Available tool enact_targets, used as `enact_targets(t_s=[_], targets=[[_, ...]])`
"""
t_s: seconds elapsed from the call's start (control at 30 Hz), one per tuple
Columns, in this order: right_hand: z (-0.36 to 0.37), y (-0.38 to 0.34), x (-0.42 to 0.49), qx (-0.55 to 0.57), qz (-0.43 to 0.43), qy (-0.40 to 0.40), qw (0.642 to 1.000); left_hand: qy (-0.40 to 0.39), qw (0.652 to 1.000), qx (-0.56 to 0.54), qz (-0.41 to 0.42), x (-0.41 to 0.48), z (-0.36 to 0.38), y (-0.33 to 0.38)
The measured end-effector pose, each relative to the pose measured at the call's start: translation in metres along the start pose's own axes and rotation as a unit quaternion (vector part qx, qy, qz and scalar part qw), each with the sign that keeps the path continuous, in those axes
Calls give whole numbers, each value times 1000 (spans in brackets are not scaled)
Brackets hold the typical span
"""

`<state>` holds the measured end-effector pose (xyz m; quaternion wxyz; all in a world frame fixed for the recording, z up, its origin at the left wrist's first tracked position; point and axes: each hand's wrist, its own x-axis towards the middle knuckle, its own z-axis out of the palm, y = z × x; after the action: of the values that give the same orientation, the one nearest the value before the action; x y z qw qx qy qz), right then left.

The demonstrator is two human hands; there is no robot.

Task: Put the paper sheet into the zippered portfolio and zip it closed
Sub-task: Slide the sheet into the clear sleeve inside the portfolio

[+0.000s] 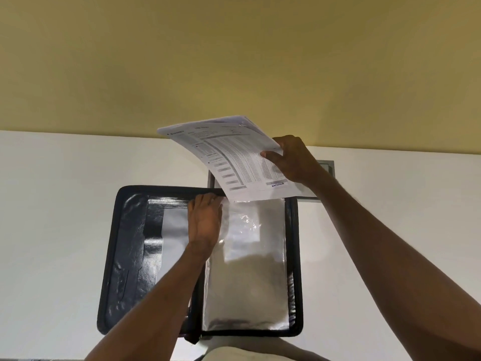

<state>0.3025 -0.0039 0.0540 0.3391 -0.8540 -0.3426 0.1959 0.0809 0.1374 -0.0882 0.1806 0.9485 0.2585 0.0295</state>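
A black zippered portfolio [125,259] lies open flat on the white table, its inner left cover shiny black and its right half filled with clear plastic sleeves [250,269]. My left hand [205,220] rests near the portfolio's top edge at the spine, fingers gripping the upper edge of a sleeve. My right hand [291,160] pinches the right edge of a printed paper sheet [229,157], which curves in the air above the portfolio's top right corner, its lower edge touching the sleeve opening.
A grey recessed panel [326,166] sits in the white table [52,217] behind the portfolio, partly under the sheet. A yellow wall [234,61] rises beyond the table's far edge. Something pale [234,354] shows at the bottom of the frame.
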Motion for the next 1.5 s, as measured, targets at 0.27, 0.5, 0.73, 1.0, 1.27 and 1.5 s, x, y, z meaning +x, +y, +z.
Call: enact_targets(t_s=[0.27,0.5,0.73,1.0,1.27,1.5], targets=[[-21,-4,-4,-39,-70,55,995,21,999,9,49,9,-3,-8],[-24,-5,-11,-11,-46,59,997,20,996,27,83,16,-2,-14],[-23,-5,-18,23,-19,51,998,-25,990,6,140,22,0,-11],[-25,-4,-17,32,7,48,998,-58,988,-25,140,21,-1,-4],[-16,-12,-10,20,-15,14,1000,3,989,-69,131,-8,15,-1],[4,-12,-4,16,-34,-43,998,31,987,-66,143,-8,12,4]])
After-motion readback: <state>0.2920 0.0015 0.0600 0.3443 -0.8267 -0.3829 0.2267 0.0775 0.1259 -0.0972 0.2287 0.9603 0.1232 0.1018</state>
